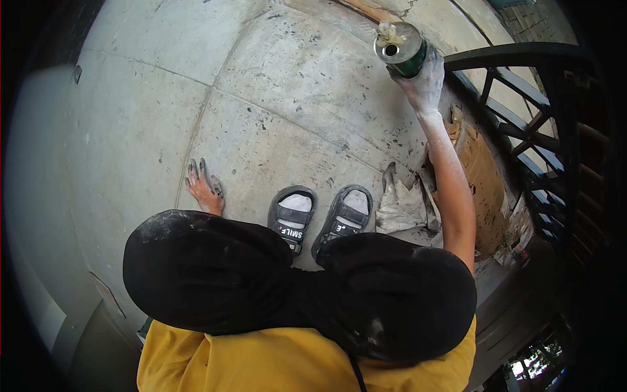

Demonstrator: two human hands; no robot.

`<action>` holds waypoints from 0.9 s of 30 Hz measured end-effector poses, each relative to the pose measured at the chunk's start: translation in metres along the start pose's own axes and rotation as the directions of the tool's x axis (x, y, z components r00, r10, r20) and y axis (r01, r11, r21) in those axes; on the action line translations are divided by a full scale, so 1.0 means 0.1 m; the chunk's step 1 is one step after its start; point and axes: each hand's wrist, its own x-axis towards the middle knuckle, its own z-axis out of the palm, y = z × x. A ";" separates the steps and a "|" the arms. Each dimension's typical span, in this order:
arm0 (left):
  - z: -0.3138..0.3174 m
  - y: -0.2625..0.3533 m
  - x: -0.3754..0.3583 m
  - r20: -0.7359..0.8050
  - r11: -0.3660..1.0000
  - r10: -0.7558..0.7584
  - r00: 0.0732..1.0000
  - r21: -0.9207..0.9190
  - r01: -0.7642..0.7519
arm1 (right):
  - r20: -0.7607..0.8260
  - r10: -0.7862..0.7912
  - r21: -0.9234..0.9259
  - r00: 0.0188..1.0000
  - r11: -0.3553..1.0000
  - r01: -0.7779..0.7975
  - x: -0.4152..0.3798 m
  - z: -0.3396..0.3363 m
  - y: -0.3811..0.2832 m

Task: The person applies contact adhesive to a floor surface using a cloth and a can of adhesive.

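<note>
My right hand, coated in pale dust, is wrapped round a green metal can at the upper right. The can's top faces me, with a small dark opening and a pale yellowish lump at its rim. My left hand is at the left beside my black-clad knee, over the grey floor. Its smudged fingers are spread and nothing is in them. Whether it touches the floor, I cannot tell.
My feet in dark sandals are in the middle. A crumpled whitish cloth lies right of them, beside brown cardboard. A black metal railing runs along the right side. Dark specks dot the floor.
</note>
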 end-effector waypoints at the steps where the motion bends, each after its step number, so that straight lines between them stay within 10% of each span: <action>1: 0.00 0.00 0.00 0.001 1.000 0.004 1.000 -0.002 -0.004 | -0.001 0.002 -0.004 1.000 1.000 -0.002 -0.03 -0.06 0.04; 27: 0.09 -0.07 -0.04 -0.026 0.998 0.011 1.000 0.055 -0.010 | 0.198 -0.174 0.064 0.965 0.984 0.165 -1.45 -0.28 -0.30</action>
